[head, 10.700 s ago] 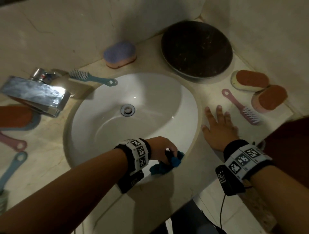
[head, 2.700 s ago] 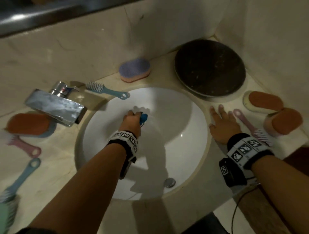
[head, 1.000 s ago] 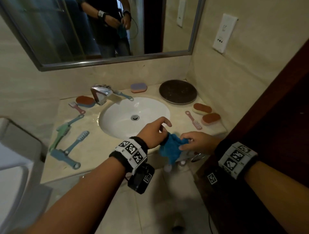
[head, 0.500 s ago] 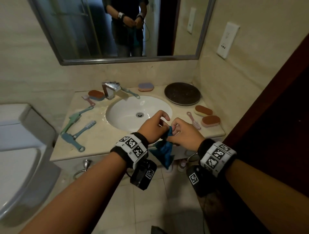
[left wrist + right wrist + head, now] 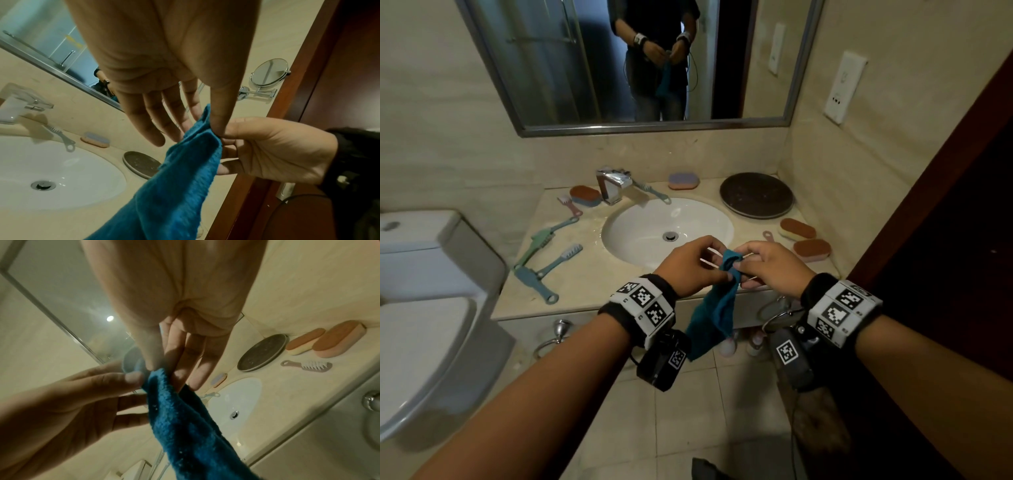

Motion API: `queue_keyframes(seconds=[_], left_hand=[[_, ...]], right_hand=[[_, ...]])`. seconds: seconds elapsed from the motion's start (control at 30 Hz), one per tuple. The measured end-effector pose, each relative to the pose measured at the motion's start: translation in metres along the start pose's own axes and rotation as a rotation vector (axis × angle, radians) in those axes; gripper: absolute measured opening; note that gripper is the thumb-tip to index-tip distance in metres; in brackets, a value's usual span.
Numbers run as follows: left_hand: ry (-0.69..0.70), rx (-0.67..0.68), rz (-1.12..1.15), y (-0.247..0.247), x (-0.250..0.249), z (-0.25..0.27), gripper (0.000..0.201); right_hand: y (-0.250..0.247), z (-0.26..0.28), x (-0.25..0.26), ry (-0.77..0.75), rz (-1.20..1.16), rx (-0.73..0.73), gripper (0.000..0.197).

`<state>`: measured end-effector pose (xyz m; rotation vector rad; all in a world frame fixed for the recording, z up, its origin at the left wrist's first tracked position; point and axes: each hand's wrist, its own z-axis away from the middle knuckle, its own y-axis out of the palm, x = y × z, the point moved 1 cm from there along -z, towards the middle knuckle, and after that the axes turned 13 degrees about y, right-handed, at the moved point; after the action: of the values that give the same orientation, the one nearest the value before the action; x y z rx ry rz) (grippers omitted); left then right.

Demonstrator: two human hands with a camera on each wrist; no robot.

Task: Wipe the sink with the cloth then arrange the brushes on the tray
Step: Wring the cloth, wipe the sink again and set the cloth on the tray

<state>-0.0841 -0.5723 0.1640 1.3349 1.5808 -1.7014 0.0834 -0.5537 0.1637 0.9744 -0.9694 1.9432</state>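
L hand [image 5: 690,265] & R hand [image 5: 774,265] pinch cloth [image 5: 714,308] top edge (rest hangs), past sink [image 5: 640,236] rim

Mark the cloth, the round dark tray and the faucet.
cloth [image 5: 717,310]: head view, on the hanging middle fold.
round dark tray [image 5: 756,194]: head view, on its bare top.
faucet [image 5: 611,186]: head view, on the chrome body.

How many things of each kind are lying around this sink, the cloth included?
Handled brushes: 6
Oval handleless brushes: 4
Dark round tray: 1
Blue cloth: 1
Total: 12
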Motion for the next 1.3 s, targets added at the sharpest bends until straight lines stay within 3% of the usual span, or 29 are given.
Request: queue_keyframes(seconds=[0.2,0.33,0.43,0.5,0.57,0.63,0.73,0.9,1.07,1.17,1.3], left_hand=[[0.055,-0.041,-0.226,-0.002,-0.005,-0.004,0.009],[0.029,-0.067,-0.166,-0.001,-0.007,-0.007,0.001],[0.014,-0.108,-0.062,0.002,-0.012,-0.012,0.005],[0.005,-0.128,-0.004,0.002,-0.014,-0.016,0.006],[0.003,-0.139,0.032,-0.001,-0.015,-0.018,0.008],[0.015,-0.140,0.008,-0.005,-0.014,-0.019,0.009],[0.017,-0.109,0.020,-0.008,-0.007,-0.016,0.013],[-0.041,-0.064,-0.109,-0.014,0.009,-0.014,0.022],[-0.082,-0.081,-0.217,-0.019,0.018,-0.008,0.012],[-0.069,-0.082,-0.283,-0.026,0.026,-0.006,0.009],[-0.054,-0.085,-0.323,-0.036,0.030,-0.003,0.010]], right_hand=[[-0.003,-0.001,0.000,-0.050,0.104,0.029,0.013],[-0.006,-0.004,0.005,-0.048,0.138,-0.032,0.021],[-0.002,-0.007,0.008,-0.016,0.100,-0.025,0.010],[-0.003,-0.009,0.008,-0.019,0.087,0.008,0.027],[-0.007,-0.010,0.008,-0.058,0.220,-0.018,0.044],[-0.009,-0.012,0.007,-0.087,0.307,-0.068,0.038],[-0.015,-0.012,0.004,-0.088,0.316,-0.113,0.013],[-0.026,-0.019,-0.006,-0.003,0.226,-0.156,0.030],[-0.032,-0.019,-0.004,-0.004,0.259,-0.251,0.025],[-0.036,-0.019,-0.005,-0.063,0.344,-0.277,0.003],[-0.049,-0.020,-0.010,-0.049,0.502,-0.269,0.009]])
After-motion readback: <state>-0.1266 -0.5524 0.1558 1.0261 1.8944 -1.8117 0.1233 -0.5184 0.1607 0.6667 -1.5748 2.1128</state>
